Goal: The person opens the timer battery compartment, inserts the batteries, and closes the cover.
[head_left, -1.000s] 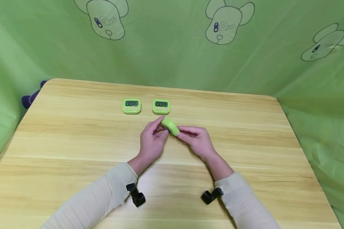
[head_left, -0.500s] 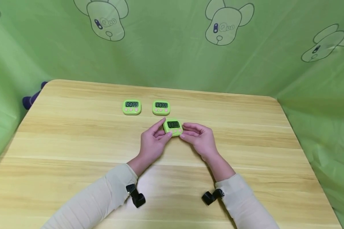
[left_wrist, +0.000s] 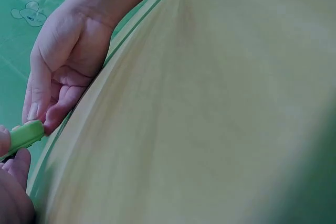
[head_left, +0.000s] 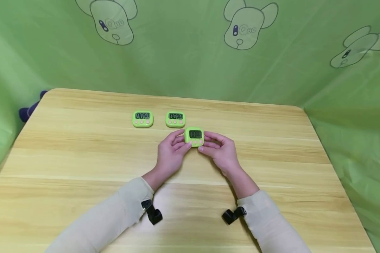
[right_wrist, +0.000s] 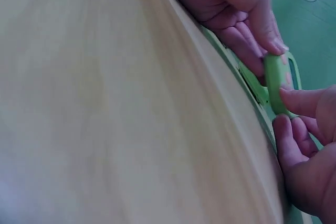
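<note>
A light green digital timer (head_left: 195,134) is held just above the table, its dark screen and pink buttons facing up toward the head camera. My left hand (head_left: 171,151) pinches its left side, thumb on the lower front and fingers behind. At the right side, my right hand (head_left: 221,151) holds the edge between thumb and fingers. The right wrist view shows the same timer (right_wrist: 275,80) edge-on, with both thumbs touching its front. Two matching timers lie farther back on the table, the left one (head_left: 143,119) and the right one (head_left: 175,119), both reading zeros.
The wooden table (head_left: 82,158) has rounded far corners. A green curtain (head_left: 183,70) printed with cartoon heads hangs behind it and along the sides. Something purple (head_left: 28,109) shows past the table's left far edge. Black camera mounts sit on both sleeves.
The timer has turned from an edge-on tilt to show its screen and buttons. It has also shifted slightly up and right with both hands still on it.
</note>
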### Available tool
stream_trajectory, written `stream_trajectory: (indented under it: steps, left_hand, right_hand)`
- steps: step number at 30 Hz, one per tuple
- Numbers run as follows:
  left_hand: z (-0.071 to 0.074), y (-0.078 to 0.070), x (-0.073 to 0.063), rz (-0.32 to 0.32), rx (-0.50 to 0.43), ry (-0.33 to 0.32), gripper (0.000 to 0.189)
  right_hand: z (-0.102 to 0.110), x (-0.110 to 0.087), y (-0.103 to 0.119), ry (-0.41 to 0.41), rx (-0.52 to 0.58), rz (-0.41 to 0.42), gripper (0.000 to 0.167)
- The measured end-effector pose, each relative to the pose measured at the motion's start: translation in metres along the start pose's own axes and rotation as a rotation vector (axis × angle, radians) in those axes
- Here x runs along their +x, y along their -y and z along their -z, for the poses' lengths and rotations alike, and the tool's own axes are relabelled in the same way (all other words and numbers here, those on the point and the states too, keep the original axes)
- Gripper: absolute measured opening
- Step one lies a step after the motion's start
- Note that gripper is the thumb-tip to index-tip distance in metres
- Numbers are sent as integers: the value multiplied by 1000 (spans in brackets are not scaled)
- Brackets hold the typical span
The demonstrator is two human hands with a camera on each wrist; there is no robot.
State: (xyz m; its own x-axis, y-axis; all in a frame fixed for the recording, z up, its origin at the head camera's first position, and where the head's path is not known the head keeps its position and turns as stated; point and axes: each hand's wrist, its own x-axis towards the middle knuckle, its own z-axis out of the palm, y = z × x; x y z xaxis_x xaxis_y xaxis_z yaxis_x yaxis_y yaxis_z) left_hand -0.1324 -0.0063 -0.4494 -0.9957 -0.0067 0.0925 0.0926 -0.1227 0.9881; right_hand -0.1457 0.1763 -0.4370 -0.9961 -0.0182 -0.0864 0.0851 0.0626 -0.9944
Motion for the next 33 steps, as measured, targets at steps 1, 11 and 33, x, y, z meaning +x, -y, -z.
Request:
stream_trajectory:
  steps: [1, 11, 33]
  left_hand:
    - [-3, 0, 2, 8, -2, 1, 49]
    - [-30, 6, 19, -7, 169, -56, 43]
    - [-53, 6, 56, 38, 824, 85, 64]
  right_hand:
    - [1, 1, 0, -14, 4, 9, 56]
    - [22, 19, -4, -100, -130, 64, 52]
    - [29, 59, -2, -191, -336, 58, 51]
